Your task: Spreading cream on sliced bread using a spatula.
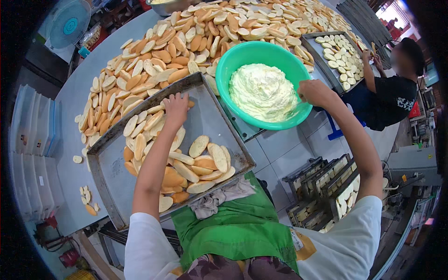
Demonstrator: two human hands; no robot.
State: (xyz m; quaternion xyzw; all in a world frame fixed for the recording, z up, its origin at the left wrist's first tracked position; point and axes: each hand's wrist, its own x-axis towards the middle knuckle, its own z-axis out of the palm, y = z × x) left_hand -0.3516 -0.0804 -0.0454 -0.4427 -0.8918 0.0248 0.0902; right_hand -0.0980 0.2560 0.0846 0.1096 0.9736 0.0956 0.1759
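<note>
My left hand [175,110] reaches over the upper part of a dark metal tray [108,164], fingers spread and bent, beside a browned bread piece. Cut oval bread slices [185,171], pale on one face and browned on the other, lie in a loose heap under and below my left forearm. My right hand [318,92] is closed in a fist at the right rim of a green plastic bowl [242,122]. Whatever it grips is hidden by the fingers. Pale yellow cream [261,91] lies mounded inside the bowl.
A large pile of bread slices [196,35] covers the table [74,116]. To the right, a person [394,86] works at a tray of slices [339,58]. Stacked filled trays [322,186] stand lower right; plastic bins [32,121] and a fan [70,25] are at left.
</note>
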